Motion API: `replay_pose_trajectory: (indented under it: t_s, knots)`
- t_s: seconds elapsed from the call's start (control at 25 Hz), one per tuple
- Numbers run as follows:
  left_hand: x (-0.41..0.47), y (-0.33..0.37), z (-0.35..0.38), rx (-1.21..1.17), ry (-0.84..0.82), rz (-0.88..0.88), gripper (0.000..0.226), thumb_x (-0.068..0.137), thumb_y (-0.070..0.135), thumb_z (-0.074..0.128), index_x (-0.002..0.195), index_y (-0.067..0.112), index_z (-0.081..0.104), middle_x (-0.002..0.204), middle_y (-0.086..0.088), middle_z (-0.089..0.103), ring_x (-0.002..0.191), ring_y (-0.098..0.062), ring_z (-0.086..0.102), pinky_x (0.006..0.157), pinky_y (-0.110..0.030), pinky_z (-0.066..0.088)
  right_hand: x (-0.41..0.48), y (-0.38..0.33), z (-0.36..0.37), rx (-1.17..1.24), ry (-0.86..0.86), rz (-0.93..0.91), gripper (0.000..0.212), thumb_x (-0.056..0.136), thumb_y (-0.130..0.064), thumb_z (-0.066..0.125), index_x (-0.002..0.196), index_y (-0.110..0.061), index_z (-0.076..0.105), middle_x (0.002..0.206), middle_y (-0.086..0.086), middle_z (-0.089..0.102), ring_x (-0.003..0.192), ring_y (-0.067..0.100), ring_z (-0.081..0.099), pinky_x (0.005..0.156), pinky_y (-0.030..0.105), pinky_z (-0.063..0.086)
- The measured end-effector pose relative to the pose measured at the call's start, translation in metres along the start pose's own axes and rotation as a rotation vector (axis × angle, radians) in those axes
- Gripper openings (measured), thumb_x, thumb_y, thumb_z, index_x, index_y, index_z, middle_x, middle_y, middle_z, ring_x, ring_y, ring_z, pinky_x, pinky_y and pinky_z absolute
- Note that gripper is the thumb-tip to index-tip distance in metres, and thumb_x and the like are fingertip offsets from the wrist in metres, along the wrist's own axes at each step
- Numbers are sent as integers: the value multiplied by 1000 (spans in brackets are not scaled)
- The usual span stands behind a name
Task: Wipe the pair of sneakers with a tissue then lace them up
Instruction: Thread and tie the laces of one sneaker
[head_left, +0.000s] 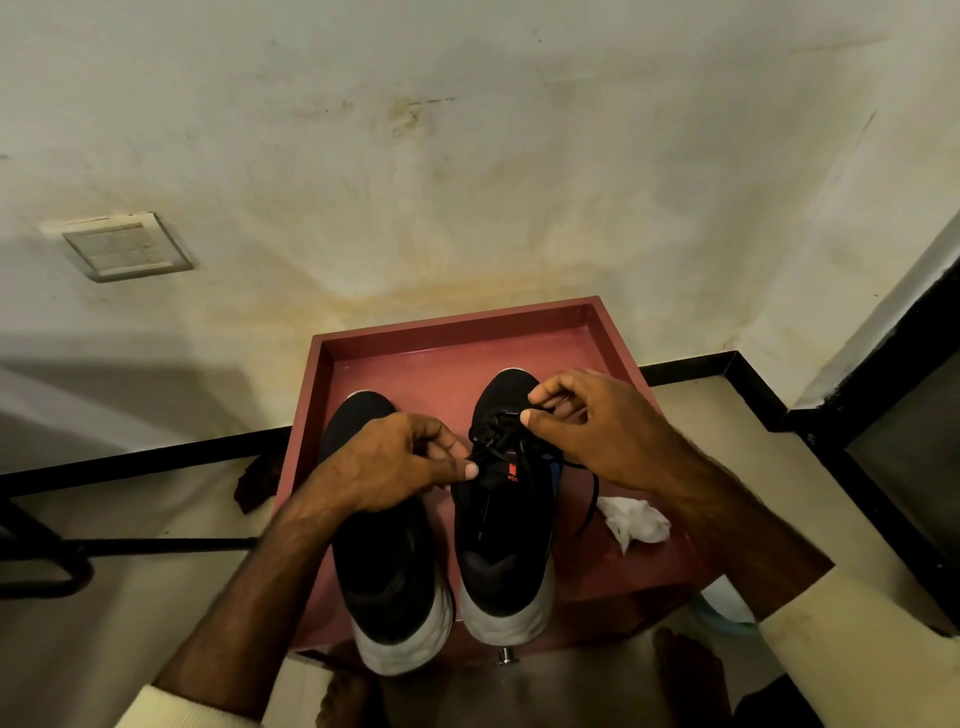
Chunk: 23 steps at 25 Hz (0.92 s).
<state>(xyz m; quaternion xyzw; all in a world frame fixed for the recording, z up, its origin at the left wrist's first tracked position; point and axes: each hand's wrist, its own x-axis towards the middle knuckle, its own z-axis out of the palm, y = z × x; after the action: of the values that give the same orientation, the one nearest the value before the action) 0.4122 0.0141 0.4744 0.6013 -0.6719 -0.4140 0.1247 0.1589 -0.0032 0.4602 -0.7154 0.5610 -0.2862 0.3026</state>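
Two black sneakers with grey-white soles stand side by side on a reddish-brown tray-like tabletop (613, 332), toes pointing away from me. My left hand (395, 462) lies over the left sneaker (384, 582) and pinches a black lace at the right sneaker's (504, 545) tongue. My right hand (587, 426) pinches the other part of the black lace (493, 431) near the toe end of that shoe. A loose lace end trails off the shoe's right side. A crumpled white tissue (636, 522) lies on the tabletop to the right of the shoes.
The tabletop has a raised rim and stands against a stained white wall. A switch plate (127, 249) is on the wall at left. A black metal frame (47, 561) stands at left, a black-framed structure (883, 452) at right. A dark scrap (257, 480) lies on the floor.
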Motion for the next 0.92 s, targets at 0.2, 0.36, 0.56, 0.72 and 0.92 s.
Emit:
replay_pose_trajectory:
  t_s: [0.2,0.36,0.56,0.72,0.92]
  knots:
    - [-1,-2,-8,-25,-91,-13,10,95,23,73,102,23,80,92,6,81,80,1,73,83,-18,53,-17,-15,1,-65,-108,-8,33,81,-56,80,90,-31,60,82,-7,64,72,11,62,66,31,54]
    - [0,4,-4,71,-14,-64,5,94,23,73,92,21,78,83,3,80,80,-4,75,84,-18,54,-28,-18,13,-213,-178,-12,26,88,-35,78,92,-32,54,77,-6,65,66,8,61,64,28,55]
    - [-7,7,-15,308,241,-2,16,91,31,66,78,21,66,80,3,71,78,-16,69,68,-24,51,-29,-14,13,-230,-114,39,21,88,-24,73,96,-27,54,76,-7,61,66,9,57,67,32,56]
    - [-22,2,-36,329,157,-4,26,93,27,65,69,18,58,75,3,62,66,-10,60,63,-22,44,-28,-12,12,-217,-129,65,24,88,-28,74,98,-28,53,77,-6,61,67,11,58,70,36,58]
    - [-26,-5,-34,329,1,-29,36,97,31,62,65,14,57,81,0,60,64,-4,55,66,-23,44,-24,-13,4,-130,-143,81,21,90,-44,76,96,-31,60,77,-5,69,69,10,65,67,32,58]
